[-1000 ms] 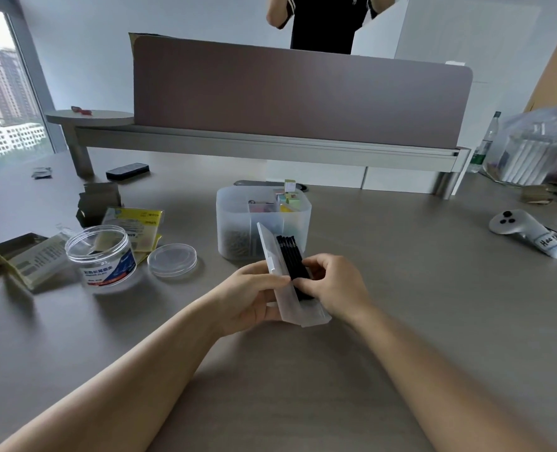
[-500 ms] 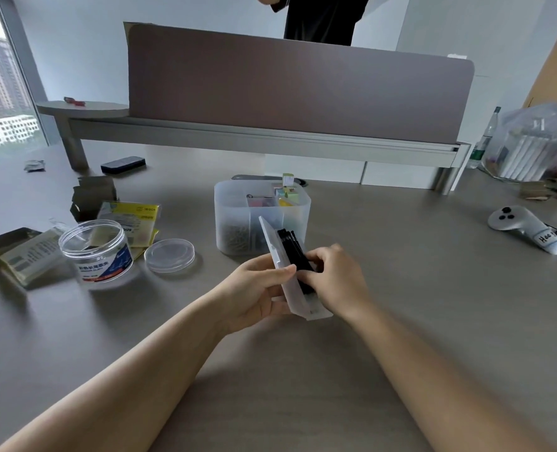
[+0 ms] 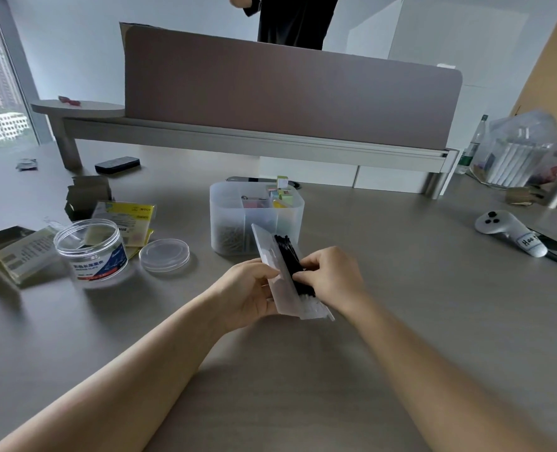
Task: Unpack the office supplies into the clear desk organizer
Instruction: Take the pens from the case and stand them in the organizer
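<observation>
Two bare hands meet over the grey desk [image 3: 401,305], just in front of the clear desk organizer [image 3: 231,216]. Left hand [image 3: 249,290] has its fingers curled round the near left edge of a slim clear plastic case [image 3: 282,288], thumb pressed onto its raised lid, so the case is held tilted off the desk with its far end reaching up in front of the organizer's near wall. Right hand [image 3: 330,277] is curled at the case's right side, fingertips pinching the bundle of thin black pens [image 3: 290,259] that lies inside it; the bundle's far end shows above the fingers. What exactly the black sticks are is hard to tell.

The organizer holds a heap of small metal clips in its near left compartment and coloured sticky-note blocks in the back compartments. Left of it stand an open clear jar [image 3: 89,252] with a blue label and its round lid [image 3: 164,255] lying flat beside it, with yellow packaging [image 3: 127,213] behind. A white controller [image 3: 505,228] lies well apart at the right.
</observation>
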Demonstrator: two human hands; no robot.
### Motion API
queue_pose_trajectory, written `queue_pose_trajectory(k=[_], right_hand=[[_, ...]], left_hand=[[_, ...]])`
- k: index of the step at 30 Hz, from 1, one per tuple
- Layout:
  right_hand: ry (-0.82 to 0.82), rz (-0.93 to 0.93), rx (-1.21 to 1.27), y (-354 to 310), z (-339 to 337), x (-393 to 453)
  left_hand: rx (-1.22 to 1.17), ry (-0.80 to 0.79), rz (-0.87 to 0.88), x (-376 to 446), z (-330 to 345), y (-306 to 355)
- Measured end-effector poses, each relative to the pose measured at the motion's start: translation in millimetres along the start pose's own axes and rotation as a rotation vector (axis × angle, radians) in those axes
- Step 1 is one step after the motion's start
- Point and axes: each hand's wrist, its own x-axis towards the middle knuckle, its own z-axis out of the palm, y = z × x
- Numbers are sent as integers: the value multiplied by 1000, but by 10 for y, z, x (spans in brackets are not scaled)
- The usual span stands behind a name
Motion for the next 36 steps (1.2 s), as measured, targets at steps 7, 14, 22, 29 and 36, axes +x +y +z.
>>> queue_pose_trajectory(k=[7, 14, 22, 29, 36], right_hand=[[83, -172, 6, -11, 62, -53], [160, -214, 58, 31, 139, -52], [185, -163, 198, 38, 190, -24], [98, -114, 209, 41, 176, 24], [1, -87, 149, 29, 154, 84]], left_hand=[[22, -44, 55, -32, 5, 24], [29, -46, 105, -37, -19, 8], [60, -70, 166, -16, -34, -6], [8, -82, 160, -33, -37, -4], [-16, -77, 150, 0, -73, -14]])
